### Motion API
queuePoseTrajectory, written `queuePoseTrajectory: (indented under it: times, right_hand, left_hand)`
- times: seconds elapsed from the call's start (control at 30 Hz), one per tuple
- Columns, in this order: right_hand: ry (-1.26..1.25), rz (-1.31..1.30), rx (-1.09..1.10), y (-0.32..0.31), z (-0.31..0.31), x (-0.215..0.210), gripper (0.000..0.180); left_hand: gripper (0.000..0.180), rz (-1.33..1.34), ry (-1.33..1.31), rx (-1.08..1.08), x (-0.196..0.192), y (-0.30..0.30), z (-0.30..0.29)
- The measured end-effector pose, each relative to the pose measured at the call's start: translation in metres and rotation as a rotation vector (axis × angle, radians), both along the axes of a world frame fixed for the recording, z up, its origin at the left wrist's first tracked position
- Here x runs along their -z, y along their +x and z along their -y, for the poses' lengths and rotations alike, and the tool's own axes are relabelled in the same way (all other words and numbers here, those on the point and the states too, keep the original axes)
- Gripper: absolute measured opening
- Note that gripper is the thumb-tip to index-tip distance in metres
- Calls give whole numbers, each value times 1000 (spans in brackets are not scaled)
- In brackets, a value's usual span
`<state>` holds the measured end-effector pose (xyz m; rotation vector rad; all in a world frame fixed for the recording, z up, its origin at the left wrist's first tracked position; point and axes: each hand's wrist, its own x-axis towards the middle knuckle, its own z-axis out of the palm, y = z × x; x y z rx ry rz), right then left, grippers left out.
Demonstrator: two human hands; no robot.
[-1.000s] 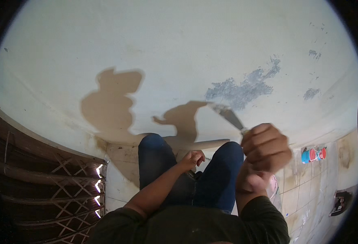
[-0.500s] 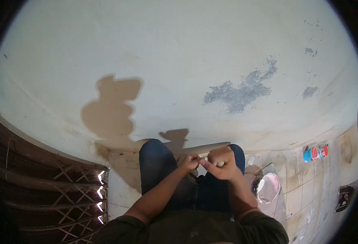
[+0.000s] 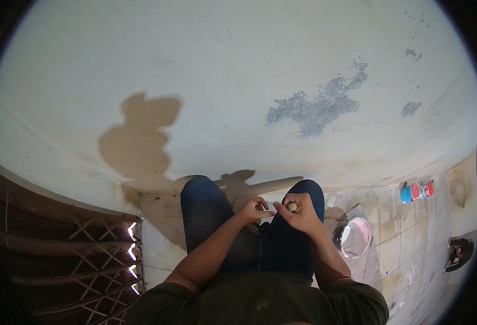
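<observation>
My two hands meet in front of my knees, over dark blue trousers. My right hand (image 3: pixel 303 214) is closed around a scraper (image 3: pixel 291 206); only the round wooden end of its handle shows between the fingers. My left hand (image 3: pixel 253 210) has its fingers curled and pinched against the tool's other end, touching the right hand. The blade is hidden between the hands. Both forearms come up from the lower edge in dark green sleeves.
A pale plastered wall fills the upper view, with a rough grey patch (image 3: pixel 317 108) at upper right. A pinkish bucket (image 3: pixel 354 238) stands on the tiled floor (image 3: pixel 406 244) at right, red and blue containers (image 3: pixel 416 190) beyond it. A dark lattice gate (image 3: pixel 60 254) is at left.
My right hand, raised with the scraper blade toward the grey patch a second ago, has come down to join the left hand at my knees.
</observation>
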<state>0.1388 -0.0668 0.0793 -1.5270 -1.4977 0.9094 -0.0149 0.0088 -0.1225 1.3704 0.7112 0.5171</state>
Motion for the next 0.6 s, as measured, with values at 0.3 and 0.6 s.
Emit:
queuePoseTrajectory:
  times: [0.3,0.6]
  right_hand:
    - [816,-572,-163,-7,10,-132,55]
    - [966,-569,71,-30,-55,-140,49]
  left_hand:
    - [41,-207,-225,-36,-9,2,2]
    - [34,-172,-169,-144,-1,-1,-1]
